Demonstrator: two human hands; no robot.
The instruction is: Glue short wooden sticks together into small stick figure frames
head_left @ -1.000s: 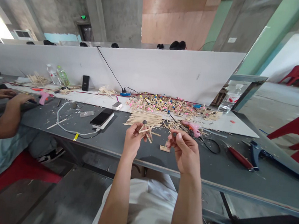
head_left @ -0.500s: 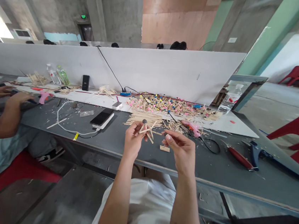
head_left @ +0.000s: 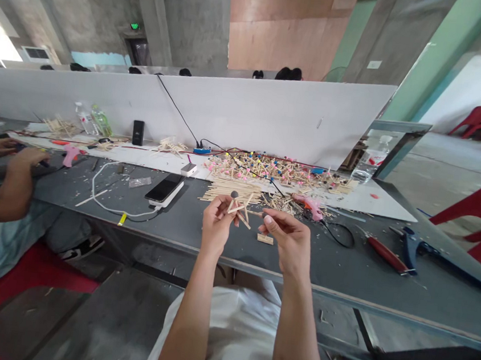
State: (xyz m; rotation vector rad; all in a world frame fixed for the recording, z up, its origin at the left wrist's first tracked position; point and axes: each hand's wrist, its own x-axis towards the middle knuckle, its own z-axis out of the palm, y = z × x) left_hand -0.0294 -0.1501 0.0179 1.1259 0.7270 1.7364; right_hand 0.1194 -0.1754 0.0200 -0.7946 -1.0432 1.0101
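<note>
Between thumb and fingers, my left hand (head_left: 216, 223) grips a small figure of wooden sticks (head_left: 246, 208) with a dark round ball (head_left: 234, 195) at its top. The sticks splay out at several angles. My right hand (head_left: 287, 233) pinches the end of a thin stick (head_left: 255, 213) that reaches across to the figure; whether it is joined there I cannot tell. Both hands are raised above the front of the dark table. Just beneath them a small wooden block (head_left: 265, 239) lies on the tabletop. A row of loose wooden sticks (head_left: 233, 191) lies behind my left hand.
Stick pieces with coloured balls (head_left: 263, 166) are heaped at the back. A pink glue gun (head_left: 312, 207), a red-handled knife (head_left: 387, 254) and a blue-handled saw (head_left: 451, 262) lie right. A phone (head_left: 164, 187) and white cable lie left, near a co-worker's hands (head_left: 28, 157).
My hands have drawn slightly closer together, the right moving a little left and the left a little right with the stick figure. The co-worker's hands at the left have shifted.
</note>
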